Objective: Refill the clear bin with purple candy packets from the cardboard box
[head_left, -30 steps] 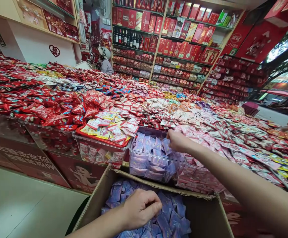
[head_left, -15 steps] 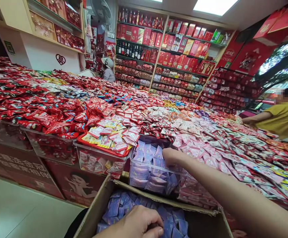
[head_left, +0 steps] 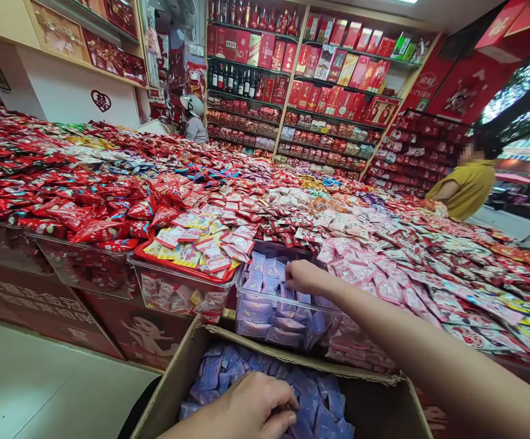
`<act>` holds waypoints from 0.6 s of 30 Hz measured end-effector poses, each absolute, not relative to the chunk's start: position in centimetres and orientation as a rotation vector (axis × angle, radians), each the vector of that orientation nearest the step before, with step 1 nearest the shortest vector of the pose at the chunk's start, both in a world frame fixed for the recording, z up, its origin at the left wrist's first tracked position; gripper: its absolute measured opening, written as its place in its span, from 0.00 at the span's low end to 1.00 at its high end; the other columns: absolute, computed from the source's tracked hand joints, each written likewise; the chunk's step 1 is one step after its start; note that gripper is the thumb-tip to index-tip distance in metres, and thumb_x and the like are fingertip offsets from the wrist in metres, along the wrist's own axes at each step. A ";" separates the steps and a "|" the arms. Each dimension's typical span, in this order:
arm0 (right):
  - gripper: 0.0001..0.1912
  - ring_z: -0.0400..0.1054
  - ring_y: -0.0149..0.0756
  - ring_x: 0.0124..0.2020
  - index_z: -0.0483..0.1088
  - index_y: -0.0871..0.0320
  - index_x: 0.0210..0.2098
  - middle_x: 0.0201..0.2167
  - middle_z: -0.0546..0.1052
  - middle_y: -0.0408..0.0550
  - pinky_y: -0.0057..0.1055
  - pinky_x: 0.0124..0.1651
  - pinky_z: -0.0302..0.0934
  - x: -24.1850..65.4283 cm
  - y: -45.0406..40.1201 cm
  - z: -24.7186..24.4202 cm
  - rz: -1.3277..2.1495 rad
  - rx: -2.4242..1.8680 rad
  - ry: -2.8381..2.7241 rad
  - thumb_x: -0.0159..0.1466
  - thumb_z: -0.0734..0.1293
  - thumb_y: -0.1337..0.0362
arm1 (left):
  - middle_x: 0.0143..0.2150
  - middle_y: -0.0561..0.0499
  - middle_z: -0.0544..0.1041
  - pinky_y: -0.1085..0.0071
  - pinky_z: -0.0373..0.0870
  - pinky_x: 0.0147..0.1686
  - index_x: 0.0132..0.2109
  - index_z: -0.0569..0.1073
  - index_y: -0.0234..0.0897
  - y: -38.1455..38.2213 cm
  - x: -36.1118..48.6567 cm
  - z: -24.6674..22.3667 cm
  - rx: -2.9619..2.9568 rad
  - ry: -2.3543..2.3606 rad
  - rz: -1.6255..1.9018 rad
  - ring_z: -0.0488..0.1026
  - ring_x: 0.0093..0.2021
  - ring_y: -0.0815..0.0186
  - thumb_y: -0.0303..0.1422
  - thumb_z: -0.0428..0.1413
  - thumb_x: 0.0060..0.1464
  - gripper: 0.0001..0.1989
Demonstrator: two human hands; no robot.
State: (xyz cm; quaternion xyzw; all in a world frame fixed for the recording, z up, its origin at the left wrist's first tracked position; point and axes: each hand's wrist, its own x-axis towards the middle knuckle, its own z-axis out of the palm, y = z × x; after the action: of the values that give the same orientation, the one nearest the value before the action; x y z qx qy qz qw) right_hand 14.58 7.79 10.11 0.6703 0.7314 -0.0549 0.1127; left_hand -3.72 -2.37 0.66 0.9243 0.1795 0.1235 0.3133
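My right hand [head_left: 309, 278] reaches into a clear plastic bin [head_left: 287, 297], fingers closed and bent down at the small purple packets [head_left: 269, 268] stacked there in rows. Its fingertips meet a packet, partly hidden by the hand. Nearer to me, my left hand [head_left: 256, 399] hovers low over an opened cardboard box [head_left: 169, 381]. Its fingers are curled in and the thumb lies close to them; whatever they hold, if anything, is hidden. Loose purple packets [head_left: 214, 369] of the same look fill much of the box, whose right part shows dark inner cardboard.
Left of the bin stands a tub with a red rim [head_left: 192, 273] of yellow and pink packets. Pink packets [head_left: 365, 268] heap up on the right. Red packets [head_left: 100, 213] spread leftward. A person in a yellow top [head_left: 463, 189] is at the far right; another wears a helmet [head_left: 194, 106].
My right hand has shifted slightly left and up over the bin. My left hand stays curled over the box. The person in yellow has moved left and drawn back an arm.
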 end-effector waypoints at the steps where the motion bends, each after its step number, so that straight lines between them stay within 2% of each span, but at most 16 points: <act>1: 0.10 0.68 0.37 0.37 0.71 0.61 0.34 0.34 0.76 0.51 0.25 0.35 0.58 14.5 7.9 10.1 -0.152 1.939 2.182 0.55 0.63 0.63 | 0.28 0.54 0.75 0.79 0.61 0.27 0.38 0.71 0.41 -2.4 -3.7 0.5 2.443 0.469 0.327 0.71 0.28 0.69 0.30 0.50 0.50 0.08; 11: 0.13 0.69 0.42 0.37 0.72 0.66 0.34 0.34 0.76 0.59 0.29 0.34 0.60 13.9 9.1 8.5 -0.077 1.846 2.186 0.53 0.63 0.64 | 0.29 0.55 0.75 0.79 0.62 0.27 0.39 0.70 0.42 -1.9 -3.6 -0.6 2.515 0.420 0.306 0.71 0.28 0.68 0.30 0.52 0.49 0.08; 15: 0.12 0.69 0.41 0.37 0.73 0.64 0.33 0.34 0.76 0.57 0.27 0.35 0.59 14.2 9.1 9.5 -0.052 1.858 2.188 0.53 0.62 0.64 | 0.30 0.53 0.76 0.79 0.63 0.28 0.40 0.71 0.42 -1.3 -3.2 -1.8 2.505 0.375 0.287 0.72 0.30 0.67 0.32 0.52 0.50 0.09; 18: 0.11 0.69 0.40 0.37 0.72 0.63 0.34 0.36 0.75 0.56 0.27 0.35 0.59 15.1 9.1 10.6 0.009 1.899 2.196 0.55 0.60 0.68 | 0.29 0.53 0.76 0.79 0.63 0.25 0.37 0.72 0.42 -0.9 -3.1 -2.7 2.434 0.368 0.233 0.73 0.29 0.67 0.31 0.52 0.50 0.07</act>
State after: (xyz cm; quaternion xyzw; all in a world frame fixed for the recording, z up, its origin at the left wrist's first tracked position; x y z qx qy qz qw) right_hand 15.12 9.11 10.62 0.6494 0.7511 0.0030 0.1188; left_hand -3.10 -0.86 -2.73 0.9299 0.1404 0.0889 0.3281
